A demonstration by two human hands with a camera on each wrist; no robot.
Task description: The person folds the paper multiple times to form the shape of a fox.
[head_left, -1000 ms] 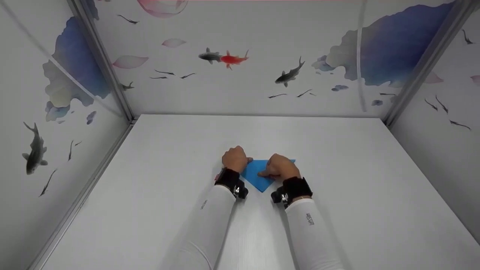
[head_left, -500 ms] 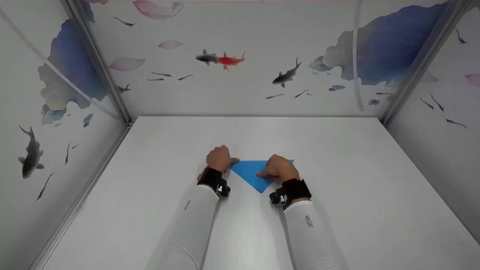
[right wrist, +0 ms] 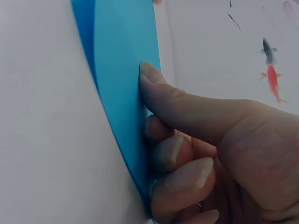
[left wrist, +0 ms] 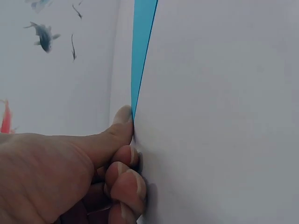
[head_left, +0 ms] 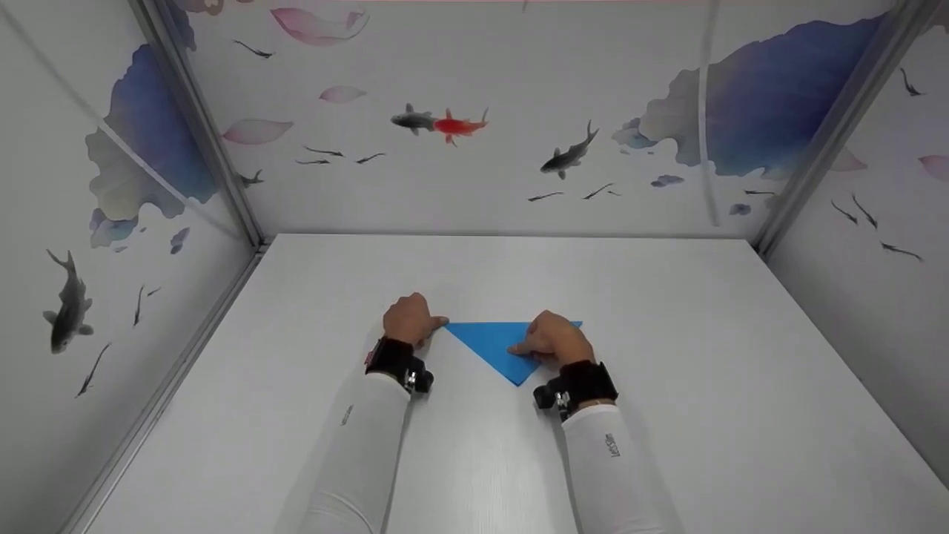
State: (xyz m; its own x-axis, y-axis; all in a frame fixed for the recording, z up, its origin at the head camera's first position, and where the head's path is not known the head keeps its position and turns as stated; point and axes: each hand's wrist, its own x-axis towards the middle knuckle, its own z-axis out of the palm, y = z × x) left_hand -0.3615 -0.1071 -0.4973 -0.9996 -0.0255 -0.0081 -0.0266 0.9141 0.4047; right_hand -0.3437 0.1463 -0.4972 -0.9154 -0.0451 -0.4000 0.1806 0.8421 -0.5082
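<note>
A blue sheet of paper (head_left: 485, 343), folded into a triangle, lies flat on the white table with its point toward the person. At its far left corner is my left hand (head_left: 410, 320), the thumb touching the very tip and the other fingers curled on the table. My right hand (head_left: 556, 337) presses down on the right half with the thumb, its fingers curled against the paper and covering part of it. In the right wrist view two layers of the paper (right wrist: 124, 88) part slightly along one edge. The left wrist view shows the narrow corner ending at the thumb (left wrist: 122, 116).
The white table (head_left: 311, 267) is bounded by a back wall (head_left: 489, 200) and side walls printed with fish, petals and blue patches. Metal posts (head_left: 215, 141) stand at the back corners. A camera (head_left: 420, 380) is strapped on each wrist, above white sleeves.
My left hand has slid leftward along the paper's far edge to its left corner, uncovering more of the blue sheet. The right hand stays in place on the paper.
</note>
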